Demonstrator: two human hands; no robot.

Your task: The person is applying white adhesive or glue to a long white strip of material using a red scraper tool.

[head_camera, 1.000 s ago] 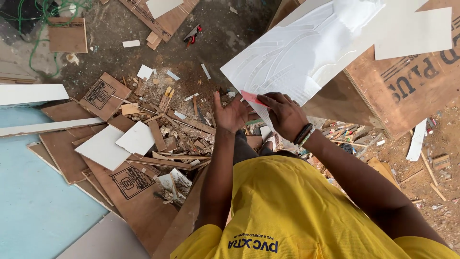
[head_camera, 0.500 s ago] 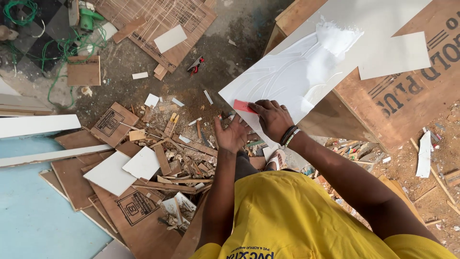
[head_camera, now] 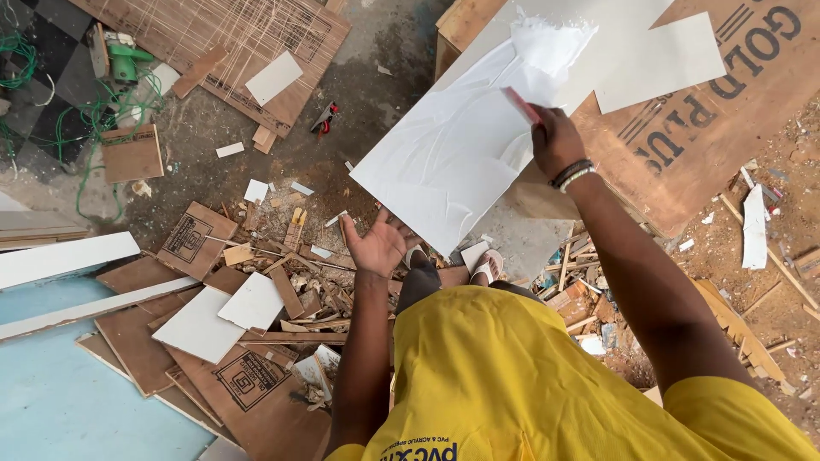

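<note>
My right hand (head_camera: 555,141), with bands on the wrist, grips a small red spreader (head_camera: 520,104) and presses it onto a white panel (head_camera: 444,171). The panel lies tilted on a brown plywood board (head_camera: 683,137). Wet white glue is smeared over the panel, with a thick patch (head_camera: 547,43) near its far end. My left hand (head_camera: 378,246) is at the panel's near lower edge, fingers apart, palm against the edge, holding nothing. My yellow shirt fills the lower part of the view.
Wood offcuts and splinters (head_camera: 290,282) litter the ground by my sandalled feet (head_camera: 487,265). White offcuts (head_camera: 205,320) lie on brown boards at left, beside a blue sheet (head_camera: 51,401). A green power tool (head_camera: 128,60) with green cable sits far left.
My right hand has pushed the spreader up the panel, away from my body, leaving smeared glue. My left hand has stayed at the panel's near edge.
</note>
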